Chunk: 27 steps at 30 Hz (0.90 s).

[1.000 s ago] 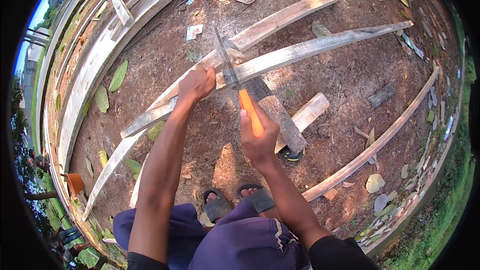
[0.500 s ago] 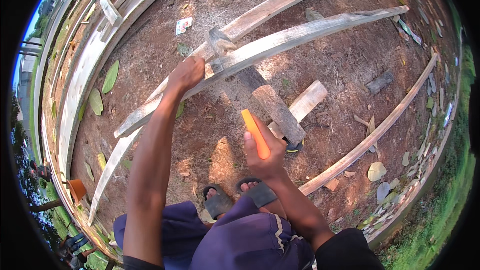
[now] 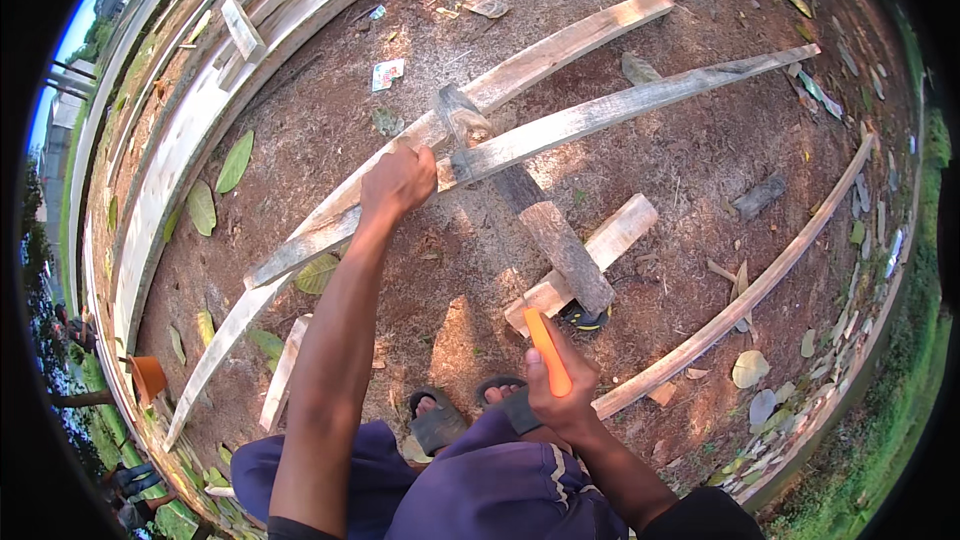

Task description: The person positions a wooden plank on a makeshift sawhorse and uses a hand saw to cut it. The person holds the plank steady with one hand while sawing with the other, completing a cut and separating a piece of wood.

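Note:
My left hand [image 3: 398,183] is closed on a long weathered plank [image 3: 570,128], left of its middle, with the fingers curled over it. Beside that hand, the plank crosses a grey wooden post [image 3: 515,187]. The post's far end overlaps a second, paler plank [image 3: 560,48]. In my right hand [image 3: 562,395], low in front of my legs, is an orange-handled tool [image 3: 548,352], gripped with the thumb along its side. Its working end cannot be made out. Just beyond it lie a bark-covered log [image 3: 568,260] and a pale wood block [image 3: 625,225] beneath the log.
A black and yellow object [image 3: 586,319] pokes out under the log. A narrow strip of wood [image 3: 750,290] lies at right, and a short offcut [image 3: 284,372] near my left forearm. Large boards [image 3: 180,190] line the left side. Leaves and chips litter the soil.
My right hand has drawn back toward my body with the orange-handled tool. The left hand keeps its grip on the plank. The view has shifted slightly, and the offcut beside my left forearm now shows.

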Tool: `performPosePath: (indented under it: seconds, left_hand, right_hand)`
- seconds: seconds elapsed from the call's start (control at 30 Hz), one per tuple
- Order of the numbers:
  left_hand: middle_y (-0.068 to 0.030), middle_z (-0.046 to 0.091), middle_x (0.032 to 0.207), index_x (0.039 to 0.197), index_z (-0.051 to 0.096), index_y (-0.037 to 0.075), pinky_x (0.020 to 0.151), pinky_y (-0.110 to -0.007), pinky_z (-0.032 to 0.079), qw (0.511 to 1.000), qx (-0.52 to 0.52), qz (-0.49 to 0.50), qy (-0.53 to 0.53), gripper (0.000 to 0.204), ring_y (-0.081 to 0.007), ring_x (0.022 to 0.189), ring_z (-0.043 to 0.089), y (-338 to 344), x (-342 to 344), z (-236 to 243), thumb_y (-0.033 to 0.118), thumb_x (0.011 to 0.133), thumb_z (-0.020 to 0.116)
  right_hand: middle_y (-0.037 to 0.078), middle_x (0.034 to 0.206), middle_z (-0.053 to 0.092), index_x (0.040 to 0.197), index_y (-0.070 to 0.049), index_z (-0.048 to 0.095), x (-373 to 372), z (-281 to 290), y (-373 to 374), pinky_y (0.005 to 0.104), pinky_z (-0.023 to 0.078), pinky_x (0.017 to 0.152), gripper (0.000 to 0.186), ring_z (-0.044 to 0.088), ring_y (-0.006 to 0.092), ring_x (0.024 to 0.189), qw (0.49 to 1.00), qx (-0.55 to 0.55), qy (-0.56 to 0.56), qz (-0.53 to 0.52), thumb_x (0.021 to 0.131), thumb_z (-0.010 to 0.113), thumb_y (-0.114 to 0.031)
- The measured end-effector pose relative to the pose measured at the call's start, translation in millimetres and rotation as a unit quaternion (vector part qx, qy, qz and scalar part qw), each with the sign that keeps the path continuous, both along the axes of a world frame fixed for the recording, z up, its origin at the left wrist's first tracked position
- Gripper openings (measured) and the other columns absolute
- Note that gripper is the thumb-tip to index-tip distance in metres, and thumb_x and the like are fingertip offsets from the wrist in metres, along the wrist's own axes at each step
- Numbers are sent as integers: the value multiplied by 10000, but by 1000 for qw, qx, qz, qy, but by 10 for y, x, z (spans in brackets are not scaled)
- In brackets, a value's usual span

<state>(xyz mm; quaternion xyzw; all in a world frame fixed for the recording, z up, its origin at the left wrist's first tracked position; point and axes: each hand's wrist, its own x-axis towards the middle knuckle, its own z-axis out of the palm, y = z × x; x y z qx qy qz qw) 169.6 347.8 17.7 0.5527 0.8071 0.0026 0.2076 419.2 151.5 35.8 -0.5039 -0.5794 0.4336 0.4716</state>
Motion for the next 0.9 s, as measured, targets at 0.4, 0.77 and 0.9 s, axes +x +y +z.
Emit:
performPosePath:
  seconds: [0.4,0.77,0.9]
  left_hand:
    - [-302,696,757,689,676,6,706,-563,530,998,44,-24,28,563,-434,710,702,-123,120,-98,346,975,330]
    - [-350,714,915,855,719,-74,859,-602,512,999,39,-2,-2,613,-495,852,702,95,38,-11,393,963,337]
    - [-354,715,962,909,720,-82,907,-593,505,999,22,-26,6,605,-502,920,700,18,-5,-145,386,950,340]
  right_hand:
    - [233,1139,751,1364,100,601,141,7,-14,338,607,807,453,776,218,925,996,75,-42,17,967,649,-114]
    - [220,1156,751,1376,91,596,123,-44,-16,344,603,828,442,773,240,967,999,22,-19,14,976,620,-96]
    - [180,1004,770,1344,68,625,-366,121,985,322,593,730,424,762,194,820,993,-109,1,38,956,656,-101]
